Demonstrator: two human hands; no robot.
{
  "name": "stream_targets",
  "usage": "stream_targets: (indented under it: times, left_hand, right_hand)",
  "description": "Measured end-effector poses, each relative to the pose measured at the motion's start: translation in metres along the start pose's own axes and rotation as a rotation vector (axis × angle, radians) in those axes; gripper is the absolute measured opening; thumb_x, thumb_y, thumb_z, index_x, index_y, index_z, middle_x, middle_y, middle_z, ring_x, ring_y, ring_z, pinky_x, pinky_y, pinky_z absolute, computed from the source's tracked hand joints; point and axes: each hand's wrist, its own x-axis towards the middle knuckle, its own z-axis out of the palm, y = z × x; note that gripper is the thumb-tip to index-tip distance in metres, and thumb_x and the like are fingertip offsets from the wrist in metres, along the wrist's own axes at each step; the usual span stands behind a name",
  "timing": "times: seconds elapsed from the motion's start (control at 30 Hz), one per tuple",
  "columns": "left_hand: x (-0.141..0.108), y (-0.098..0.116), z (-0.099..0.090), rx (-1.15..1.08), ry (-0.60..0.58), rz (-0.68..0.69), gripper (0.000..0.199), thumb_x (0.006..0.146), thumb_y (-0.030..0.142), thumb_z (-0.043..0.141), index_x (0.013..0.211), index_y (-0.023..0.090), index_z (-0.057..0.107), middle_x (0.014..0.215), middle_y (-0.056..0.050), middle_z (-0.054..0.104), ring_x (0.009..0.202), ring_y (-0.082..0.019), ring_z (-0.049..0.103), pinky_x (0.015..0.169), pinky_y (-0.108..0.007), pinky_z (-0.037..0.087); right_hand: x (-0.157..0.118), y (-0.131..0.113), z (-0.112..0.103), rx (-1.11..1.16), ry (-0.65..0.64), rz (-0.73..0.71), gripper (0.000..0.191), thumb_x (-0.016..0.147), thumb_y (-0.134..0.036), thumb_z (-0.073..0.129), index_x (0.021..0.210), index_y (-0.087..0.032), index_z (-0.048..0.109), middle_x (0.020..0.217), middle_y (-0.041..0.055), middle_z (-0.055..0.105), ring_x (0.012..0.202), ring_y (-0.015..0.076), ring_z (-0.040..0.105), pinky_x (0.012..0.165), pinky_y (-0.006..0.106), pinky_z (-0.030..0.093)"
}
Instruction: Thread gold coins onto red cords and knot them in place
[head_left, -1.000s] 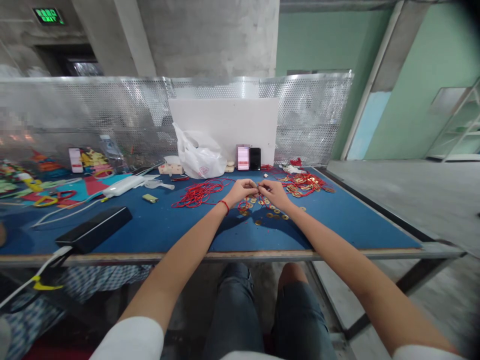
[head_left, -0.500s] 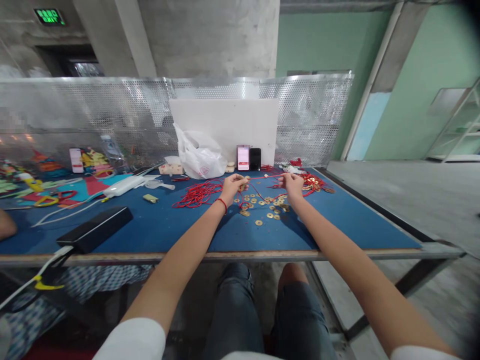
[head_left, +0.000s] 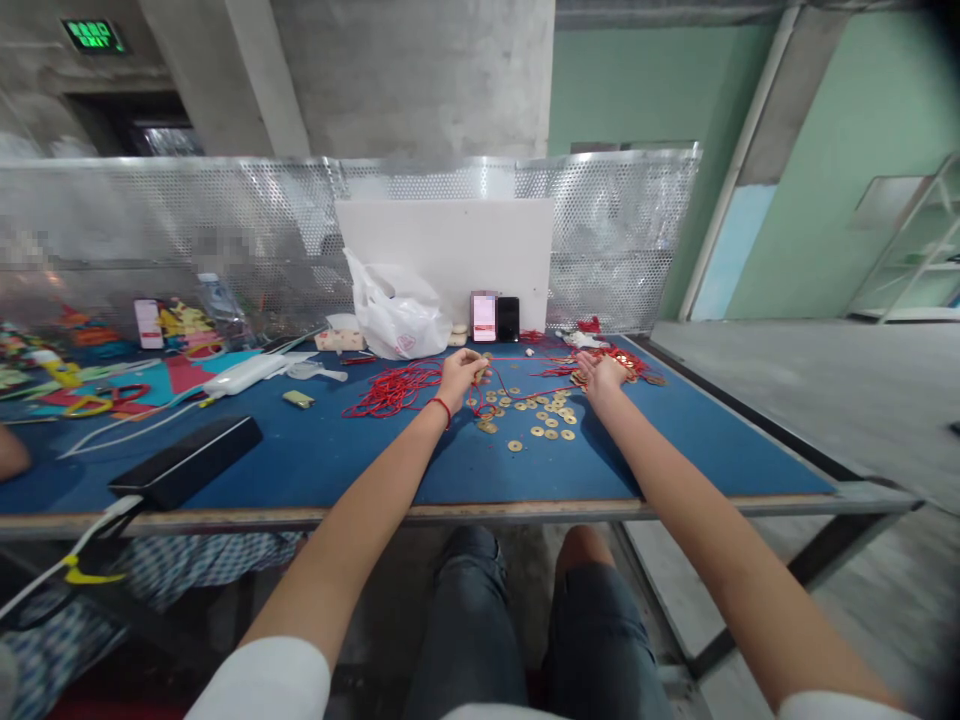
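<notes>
My left hand [head_left: 461,378], with a red band at the wrist, pinches a brass-coloured coin [head_left: 481,373] that has a hole, along with red cord. From it a thin stretch of red cord [head_left: 529,359] runs across toward my right hand [head_left: 602,374]. The fingers of my right hand are spread, palm partly turned up, beside a heap of red cords with coins [head_left: 630,364]. Loose holed coins [head_left: 515,446] lie scattered on the blue tabletop [head_left: 480,475] between and below both hands. Left of my left hand is a tangled bundle of red cord [head_left: 394,388].
A white plastic bag [head_left: 401,315] and two phones [head_left: 484,317] stand at the back against a white board [head_left: 450,230]. At left lie a black power strip [head_left: 187,460], scissors [head_left: 97,402] and a white device [head_left: 244,375]. Another person's arm [head_left: 11,455] rests at the far left edge.
My right hand has moved slightly right, and its fingers have gone from pinching the cord to spread apart. My left hand stays in place with the coin.
</notes>
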Motion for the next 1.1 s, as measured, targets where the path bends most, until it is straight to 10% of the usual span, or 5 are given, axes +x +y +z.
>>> stream_targets:
  times: [0.27, 0.47, 0.63, 1.1]
  left_hand:
    - [-0.003, -0.001, 0.003, 0.050, -0.041, -0.010, 0.021, 0.063, 0.018, 0.070, 0.069, 0.015, 0.051, 0.058, 0.002, 0.059, 0.056, -0.014, 0.062, 0.054, -0.025, 0.050]
    - [-0.002, -0.006, 0.005, 0.053, -0.078, 0.037, 0.017, 0.062, 0.017, 0.069, 0.064, 0.015, 0.052, 0.055, 0.004, 0.056, 0.053, -0.011, 0.058, 0.056, -0.024, 0.047]
    - [-0.001, -0.007, 0.003, 0.046, -0.085, -0.003, 0.016, 0.061, 0.018, 0.070, 0.064, 0.015, 0.054, 0.056, 0.002, 0.058, 0.055, -0.012, 0.059, 0.055, -0.024, 0.045]
    - [-0.003, -0.006, 0.004, 0.011, -0.119, -0.066, 0.023, 0.056, 0.021, 0.075, 0.065, 0.014, 0.054, 0.057, 0.002, 0.060, 0.053, -0.012, 0.059, 0.055, -0.024, 0.046]
  right_hand:
    - [-0.055, 0.015, 0.009, -0.497, -0.745, -0.581, 0.010, 0.077, -0.020, 0.051, 0.082, -0.021, 0.041, 0.064, -0.0030, 0.060, 0.054, 0.0108, 0.057, 0.056, 0.022, 0.047]
    - [-0.072, 0.038, 0.010, -0.842, -1.235, -0.750, 0.022, 0.073, -0.021, 0.058, 0.094, -0.018, 0.058, 0.100, 0.0053, 0.061, 0.091, 0.0171, 0.056, 0.081, 0.031, 0.044]
    - [-0.059, 0.042, 0.011, -0.791, -1.258, -0.549, 0.025, 0.076, -0.025, 0.056, 0.099, -0.016, 0.057, 0.097, 0.0046, 0.060, 0.090, 0.0165, 0.055, 0.082, 0.032, 0.044]
    - [-0.055, 0.037, 0.009, -0.846, -1.223, -0.900, 0.017, 0.075, -0.015, 0.058, 0.091, -0.018, 0.065, 0.104, 0.0071, 0.050, 0.104, 0.0207, 0.049, 0.099, 0.039, 0.035]
